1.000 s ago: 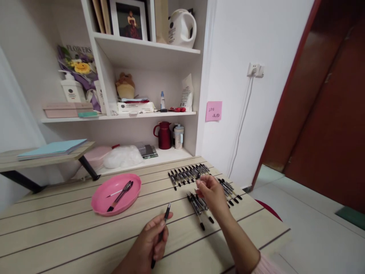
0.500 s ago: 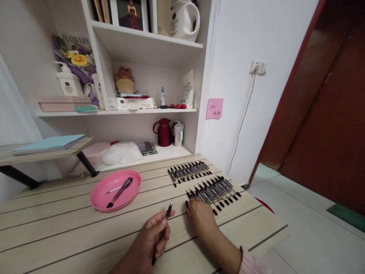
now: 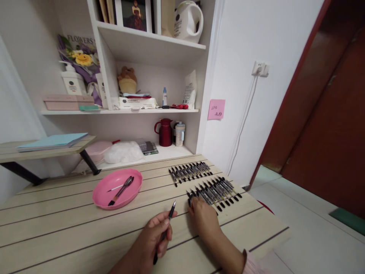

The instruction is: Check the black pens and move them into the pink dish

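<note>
Planks of pale wood with dark grooves make up the table [image 3: 71, 228], which stands against a white shelf unit [image 3: 148, 45] and a white wall. A red-brown door [image 3: 327, 114] fills the right side of the room, with a pale floor below it and a green mat [image 3: 348, 219] lying there.

The left hand [image 3: 152, 238] is curled round a black pen [image 3: 164, 236] near the table's front edge, thumb and fingers pinching its barrel so that the tip points up and away. The right hand [image 3: 203, 220] lies palm down with its fingers pressed together on the near end of a row of black pens [image 3: 215, 190] toward the table's right edge. A second row of pens [image 3: 188, 172] lies just beyond, closer to the back edge. A pink dish [image 3: 117, 188] sits left of the rows, holding a dark pen [image 3: 121, 190] and a thin white refill [image 3: 114, 188].

On the shelves stand a white jug [image 3: 188, 21], a framed picture [image 3: 135, 14], a small bear figure [image 3: 127, 80], a dark red flask [image 3: 164, 132] and a pale cup [image 3: 179, 134]. A bouquet wrapper [image 3: 80, 51] at the upper left reads "FLOWERS". A pink sticky note [image 3: 216, 109] on the wall carries handwriting, seemingly "250" above a second line too small to read. A white socket [image 3: 260, 69] with a cable sits higher on the wall. A blue folder [image 3: 53, 140] lies on a raised wooden shelf at the left.
</note>
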Demonstrator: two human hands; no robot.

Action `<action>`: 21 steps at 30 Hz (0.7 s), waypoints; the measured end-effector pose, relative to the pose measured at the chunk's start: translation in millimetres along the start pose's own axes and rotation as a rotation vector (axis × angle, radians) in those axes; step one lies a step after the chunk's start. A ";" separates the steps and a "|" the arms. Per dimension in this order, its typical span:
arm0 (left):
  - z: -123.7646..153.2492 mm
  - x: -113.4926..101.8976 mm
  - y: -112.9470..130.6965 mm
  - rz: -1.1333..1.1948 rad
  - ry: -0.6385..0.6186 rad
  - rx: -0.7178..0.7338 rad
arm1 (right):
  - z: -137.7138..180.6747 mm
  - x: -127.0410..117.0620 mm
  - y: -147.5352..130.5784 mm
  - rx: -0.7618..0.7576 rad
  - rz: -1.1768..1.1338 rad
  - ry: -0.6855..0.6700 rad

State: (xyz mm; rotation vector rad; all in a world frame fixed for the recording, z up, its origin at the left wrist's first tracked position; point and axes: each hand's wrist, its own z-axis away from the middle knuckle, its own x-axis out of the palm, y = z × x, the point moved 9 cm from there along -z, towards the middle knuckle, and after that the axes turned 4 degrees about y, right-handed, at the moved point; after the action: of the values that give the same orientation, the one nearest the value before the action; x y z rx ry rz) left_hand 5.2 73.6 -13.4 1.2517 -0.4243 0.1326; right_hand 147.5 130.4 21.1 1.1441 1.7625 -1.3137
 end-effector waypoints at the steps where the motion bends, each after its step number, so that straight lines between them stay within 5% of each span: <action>1: 0.3 1.1 0.3 -0.009 -0.007 0.004 | 0.7 0.9 -1.5 0.015 -0.147 0.002; 7: 0.4 9.9 2.1 -0.076 -0.071 0.057 | 12.3 22.2 -31.6 0.180 -1.209 -0.200; 16: 1.9 11.0 -7.1 -0.052 -0.066 -0.009 | 23.1 34.5 -45.0 0.317 -1.664 -0.277; 21: 2.9 12.7 -9.7 -0.033 -0.082 -0.038 | 23.0 29.0 -48.6 0.269 -1.630 -0.308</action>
State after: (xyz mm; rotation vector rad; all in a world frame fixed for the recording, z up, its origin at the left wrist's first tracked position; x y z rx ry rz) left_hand 19.3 66.2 -16.5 1.2287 -0.4741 0.0450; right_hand 91.2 110.2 8.1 -0.7559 2.2235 -2.3917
